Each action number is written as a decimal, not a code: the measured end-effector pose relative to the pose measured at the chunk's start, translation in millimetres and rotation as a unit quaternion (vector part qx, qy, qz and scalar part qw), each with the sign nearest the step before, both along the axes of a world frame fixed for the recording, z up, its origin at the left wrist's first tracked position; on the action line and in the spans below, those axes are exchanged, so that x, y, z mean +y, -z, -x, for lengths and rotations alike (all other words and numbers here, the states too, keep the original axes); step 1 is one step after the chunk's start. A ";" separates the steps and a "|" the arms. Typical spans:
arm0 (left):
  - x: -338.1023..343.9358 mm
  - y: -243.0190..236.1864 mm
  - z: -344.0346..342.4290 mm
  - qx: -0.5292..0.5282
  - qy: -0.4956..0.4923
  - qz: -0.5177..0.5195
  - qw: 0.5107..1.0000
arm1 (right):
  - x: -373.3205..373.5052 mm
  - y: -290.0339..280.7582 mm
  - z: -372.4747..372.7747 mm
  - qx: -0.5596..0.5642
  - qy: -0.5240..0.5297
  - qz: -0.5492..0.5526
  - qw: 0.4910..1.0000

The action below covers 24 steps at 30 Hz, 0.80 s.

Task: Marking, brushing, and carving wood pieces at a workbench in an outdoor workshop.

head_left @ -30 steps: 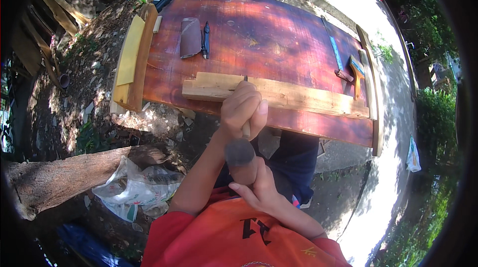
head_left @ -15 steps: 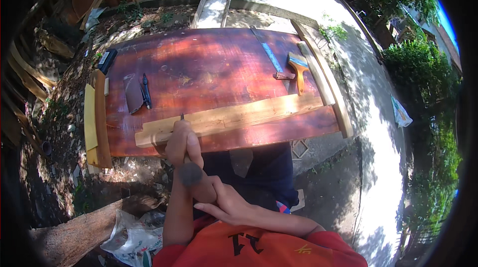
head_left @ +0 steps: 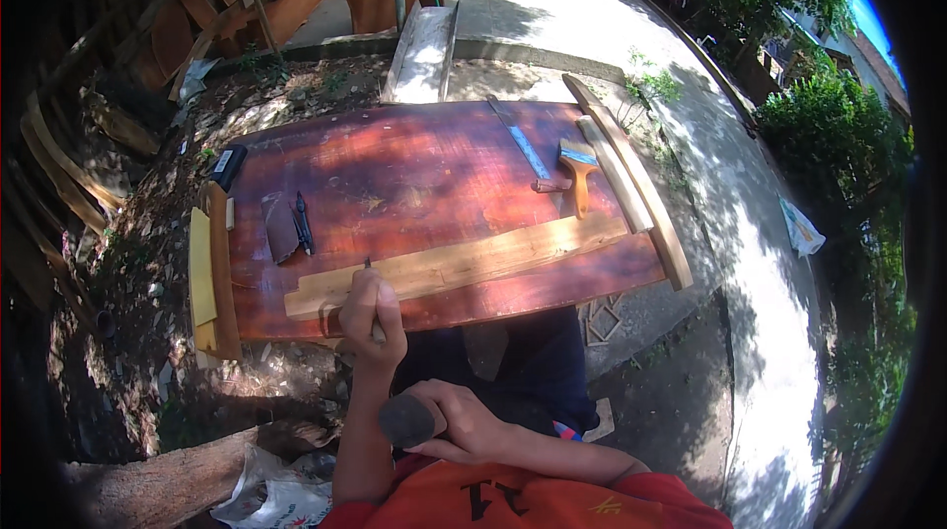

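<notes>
My left hand [head_left: 373, 314] is closed around a chisel [head_left: 378, 333], its narrow tip above my fingers at the wooden board and the butt of its handle below them. The long pale wooden board [head_left: 464, 267] lies along the near side of the dark red wooden table [head_left: 355, 159], with a stepped notch at its left end. Closer to my body, my right hand [head_left: 462, 420] grips a mallet [head_left: 409, 420] whose round dark face is turned up. The mallet is apart from the chisel; most of its handle is hidden.
On the table's right are a brush [head_left: 579, 174], a blue-bladed square [head_left: 528, 152] and wooden strips [head_left: 631, 174]. Leftward lie sandpaper [head_left: 280, 230], a pen-like black tool [head_left: 302, 223], a dark box [head_left: 229, 166] and edge boards [head_left: 223, 272]. A log [head_left: 187, 475] lies lower left.
The mallet has moved from beside the chisel's butt down toward my body, away from it. My left hand still holds the chisel at the board's left end. The whole view has tilted upward.
</notes>
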<state>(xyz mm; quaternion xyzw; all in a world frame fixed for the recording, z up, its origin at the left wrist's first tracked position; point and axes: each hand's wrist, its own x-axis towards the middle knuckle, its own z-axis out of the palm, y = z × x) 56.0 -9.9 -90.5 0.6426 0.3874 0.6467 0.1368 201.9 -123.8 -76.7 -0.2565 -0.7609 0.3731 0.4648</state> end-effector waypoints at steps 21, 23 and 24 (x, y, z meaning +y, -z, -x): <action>24.1 -66.6 9.4 -0.256 0.118 0.163 0.946 | 16.9 -19.2 -57.5 0.070 0.150 0.224 0.960; 25.6 -88.1 20.8 -0.286 0.115 0.132 0.942 | 18.8 -18.1 -65.8 0.126 0.188 0.218 0.949; 25.4 -95.4 30.3 -0.281 0.112 0.113 0.947 | 21.7 -16.5 -70.5 0.134 0.208 0.201 0.948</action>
